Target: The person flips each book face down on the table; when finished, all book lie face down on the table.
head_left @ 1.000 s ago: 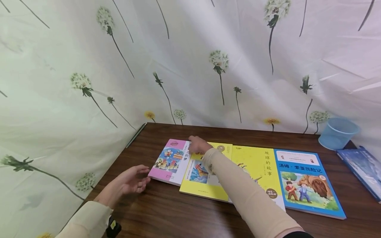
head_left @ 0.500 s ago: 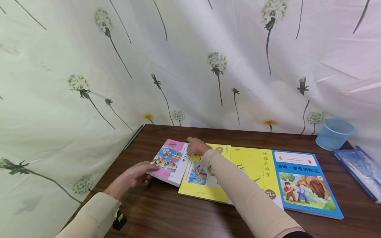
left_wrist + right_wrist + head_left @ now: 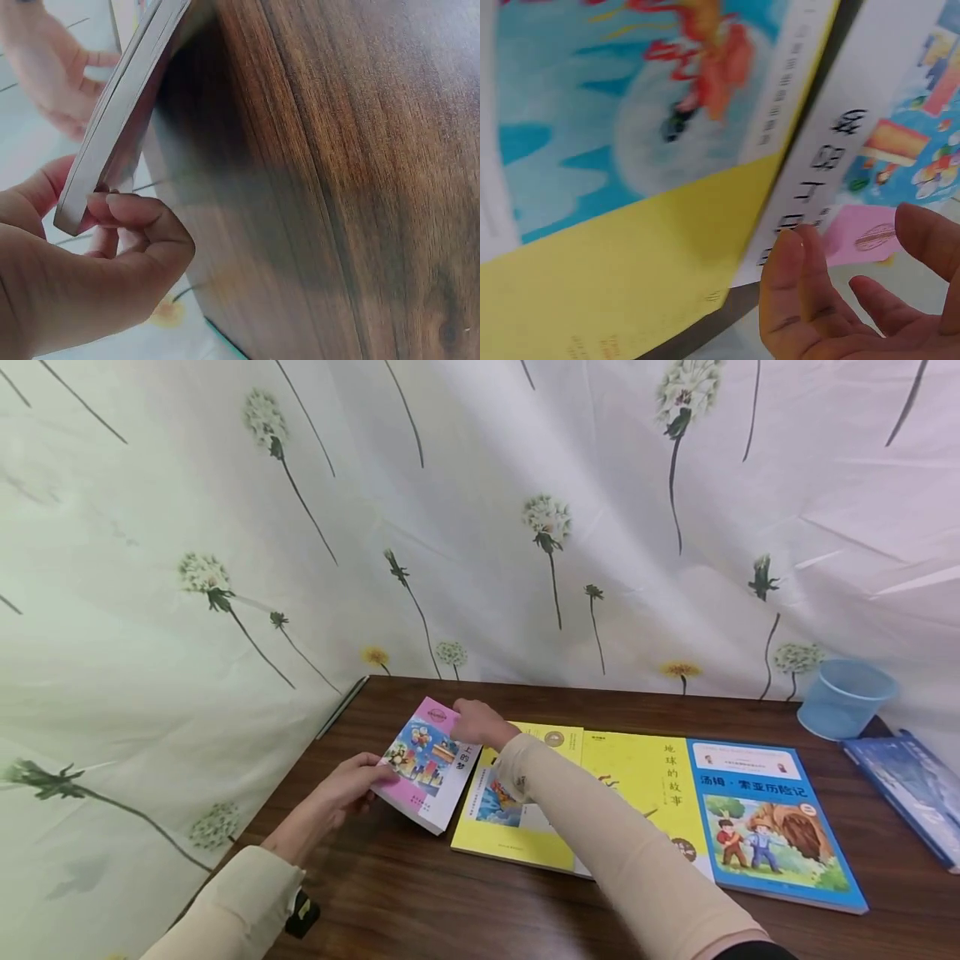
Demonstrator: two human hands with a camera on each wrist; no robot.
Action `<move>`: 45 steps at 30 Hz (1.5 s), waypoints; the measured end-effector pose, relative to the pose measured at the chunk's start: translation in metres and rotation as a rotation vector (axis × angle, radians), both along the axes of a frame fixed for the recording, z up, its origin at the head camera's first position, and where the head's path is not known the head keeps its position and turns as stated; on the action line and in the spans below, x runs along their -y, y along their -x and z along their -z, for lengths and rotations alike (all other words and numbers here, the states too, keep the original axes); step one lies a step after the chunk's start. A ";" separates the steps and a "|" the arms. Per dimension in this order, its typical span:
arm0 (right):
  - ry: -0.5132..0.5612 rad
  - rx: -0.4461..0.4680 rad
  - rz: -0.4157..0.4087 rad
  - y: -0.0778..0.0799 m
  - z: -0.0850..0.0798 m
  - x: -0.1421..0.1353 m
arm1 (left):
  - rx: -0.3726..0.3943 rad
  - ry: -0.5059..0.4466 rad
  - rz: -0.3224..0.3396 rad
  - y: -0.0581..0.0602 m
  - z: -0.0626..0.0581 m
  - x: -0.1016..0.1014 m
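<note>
A pink-and-white book (image 3: 423, 758) with a cartoon city on its cover is tilted, its left side raised off the dark wood table. My left hand (image 3: 351, 789) pinches its lower left edge, thumb on the cover and fingers curled underneath, as the left wrist view shows with the book's page edge (image 3: 112, 112). My right hand (image 3: 480, 724) is at the book's upper right corner. In the right wrist view, the right hand's fingers (image 3: 787, 281) are loosely bent at the cover's end, thumb apart. A yellow book (image 3: 517, 852) lies right beside the pink one.
Farther right lie another yellow book (image 3: 637, 760) and a blue book (image 3: 780, 827) in the same row. A light-blue plastic cup (image 3: 843, 697) and a dark-blue book (image 3: 907, 793) are at the far right. A dandelion-printed cloth (image 3: 480, 527) hangs behind the table (image 3: 420, 902).
My left hand has reached the pink book, taken its edge and lifted that side, so the book now tilts. My right hand has shifted slightly left at the top corner.
</note>
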State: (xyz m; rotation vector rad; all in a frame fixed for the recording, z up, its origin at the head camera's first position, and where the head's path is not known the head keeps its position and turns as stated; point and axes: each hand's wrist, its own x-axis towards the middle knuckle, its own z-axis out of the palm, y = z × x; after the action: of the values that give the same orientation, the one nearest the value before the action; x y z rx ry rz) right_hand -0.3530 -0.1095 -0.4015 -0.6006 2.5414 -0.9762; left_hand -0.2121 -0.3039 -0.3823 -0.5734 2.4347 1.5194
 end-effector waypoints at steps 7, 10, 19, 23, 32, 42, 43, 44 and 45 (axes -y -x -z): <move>0.073 0.038 -0.013 -0.011 -0.022 0.015 | -0.133 0.107 0.025 -0.005 -0.003 -0.010; 0.095 0.052 0.007 -0.015 -0.029 0.019 | -0.189 0.150 0.040 -0.008 -0.005 -0.015; 0.082 -0.060 0.057 -0.021 -0.045 0.030 | -0.244 0.281 0.055 -0.011 -0.010 -0.027; 0.064 -0.063 0.087 -0.022 -0.052 0.032 | -0.267 0.360 0.080 -0.013 -0.013 -0.032; 0.031 -0.117 0.111 -0.025 -0.063 0.029 | -0.287 0.443 0.107 -0.020 -0.018 -0.045; 0.001 -0.115 0.140 -0.029 -0.069 0.029 | -0.263 0.480 0.114 -0.023 -0.020 -0.056; 0.009 -0.106 0.143 -0.029 -0.071 0.029 | -0.257 0.478 0.119 -0.024 -0.020 -0.057; 0.012 -0.102 0.140 -0.030 -0.072 0.029 | -0.252 0.477 0.124 -0.024 -0.021 -0.058; 0.016 -0.097 0.138 -0.030 -0.073 0.029 | -0.246 0.474 0.128 -0.024 -0.021 -0.059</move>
State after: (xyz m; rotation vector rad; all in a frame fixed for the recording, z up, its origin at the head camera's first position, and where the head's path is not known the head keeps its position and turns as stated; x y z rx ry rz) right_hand -0.3226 -0.1389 -0.3288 -0.4932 2.6936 -1.0386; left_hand -0.1880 -0.2449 -0.3614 -0.3081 2.9793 1.0123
